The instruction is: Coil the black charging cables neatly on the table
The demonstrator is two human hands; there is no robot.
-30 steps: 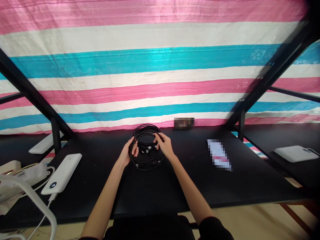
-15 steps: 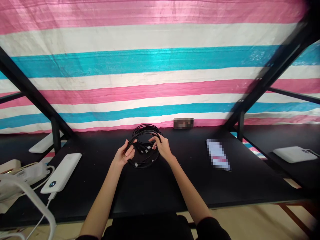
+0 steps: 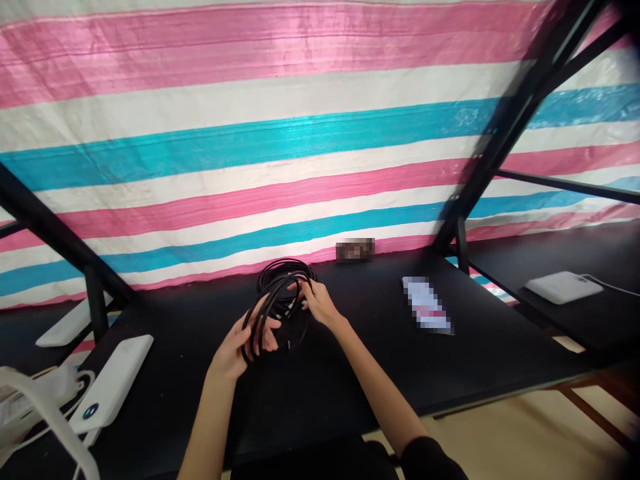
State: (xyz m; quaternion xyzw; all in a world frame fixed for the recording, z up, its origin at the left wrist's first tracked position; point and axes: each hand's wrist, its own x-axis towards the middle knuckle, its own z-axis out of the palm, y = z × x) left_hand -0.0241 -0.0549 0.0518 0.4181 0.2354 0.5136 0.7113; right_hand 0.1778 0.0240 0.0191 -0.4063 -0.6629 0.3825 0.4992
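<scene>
Black cable [image 3: 273, 293] loops run between my two hands, lifted a little above the black table [image 3: 200, 373]. My left hand [image 3: 240, 345] is curled round the near left side of the loops, thumb in front and fingers behind. On the far right side, my right hand [image 3: 316, 300] pinches the same loops. Behind them a further coil of black cable [image 3: 285, 264] lies on the table. Small pale connector ends show between and below the loops, partly hidden by the strands and fingers.
A white power bank [image 3: 117, 380] with a display lies on the left. To the right are a blurred phone-like object [image 3: 427, 307] and a white device [image 3: 565, 287] with a cord. A blurred box [image 3: 355, 250] stands at the striped sheet [image 3: 280, 153]. Black frame posts [image 3: 500, 133] flank the table.
My left hand has turned and moved nearer to me, tilting the lifted loops up from the table. My right hand still pinches them. The whole view has shifted and tilted slightly.
</scene>
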